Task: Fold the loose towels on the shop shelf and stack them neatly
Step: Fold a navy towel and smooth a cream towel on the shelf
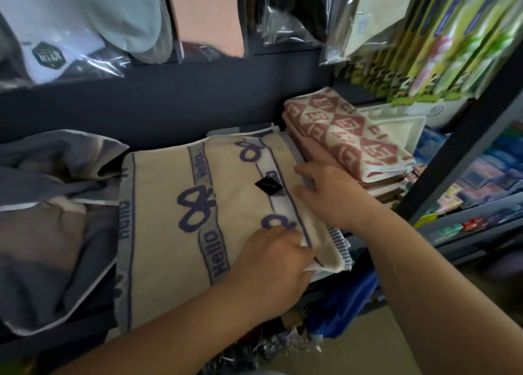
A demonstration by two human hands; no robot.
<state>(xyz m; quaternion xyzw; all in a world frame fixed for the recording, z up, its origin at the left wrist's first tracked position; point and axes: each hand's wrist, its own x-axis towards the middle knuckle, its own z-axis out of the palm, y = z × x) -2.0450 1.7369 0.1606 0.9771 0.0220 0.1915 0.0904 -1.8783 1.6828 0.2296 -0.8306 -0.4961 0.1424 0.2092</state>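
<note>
The cream towel (198, 219) lies flat in the middle of the shelf, folded, with its folded edge to the right. It sits on a striped towel (338, 240) whose ribbed border shows along that side.

Your left hand (268, 261) has its fingers curled over the towel's near right corner and pinches the layers together. Your right hand (325, 196) lies against the same edge farther back. Its fingertips are hidden by the fold, so it cannot be told whether it grips the cloth or only presses on it.

**Procedure for this step (judgement):**
1. Hold the corner layers pinched so they do not slip apart.
2. Draw the right edge straight and square it to the striped border beneath.
3. Smooth outward from the fold, not toward it, to avoid a ridge.
4. Check that the black tag (268, 186) lies flat before you add another layer.

**Materials:**
- The cream towel is soft looped terry, thick at the fold. It has woven purple bows and grey "Hello" bands running lengthwise. It will probably sag over the shelf front if left unsupported.
- To the right, touching the stack, a red-and-cream diamond towel (353, 137) tops a tidy pile.
- To the left, a grey towel (56, 190) with white piping lies loose and rumpled, not yet folded.
- Behind is the shelf's dark back panel (169, 105).
- Above hang glossy plastic-wrapped goods (85, 35).
</note>
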